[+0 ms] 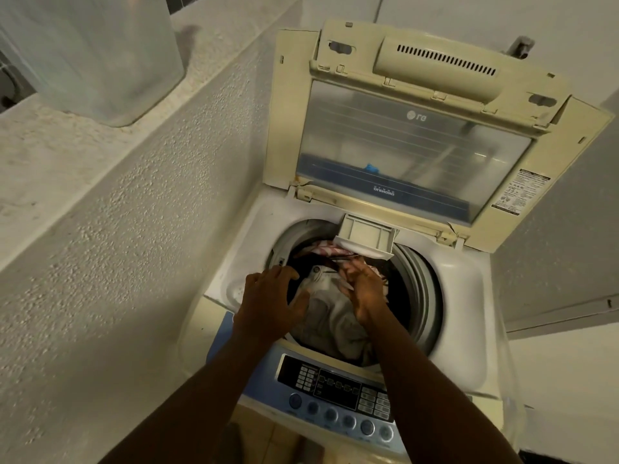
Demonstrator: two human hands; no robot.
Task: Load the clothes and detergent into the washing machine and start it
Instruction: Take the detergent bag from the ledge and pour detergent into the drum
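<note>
A top-loading washing machine [469, 283] stands with its lid [415, 142] raised. Its drum holds a pile of clothes: a pale grey garment [330, 316] on top, a red-and-white checked cloth [326, 248] at the back. A detergent drawer [366, 239] is pulled out over the drum's far rim. My left hand [268, 303] hovers over the drum's left edge with fingers spread, holding nothing. My right hand [363, 289] reaches into the drum and pinches a fold of cloth. The control panel [338, 393] with round buttons lies under my forearms.
A rough plaster wall and ledge [134, 195] run along the left, close to the machine. A translucent plastic container [93, 51] sits on the ledge at top left. A white wall [562, 229] stands to the right.
</note>
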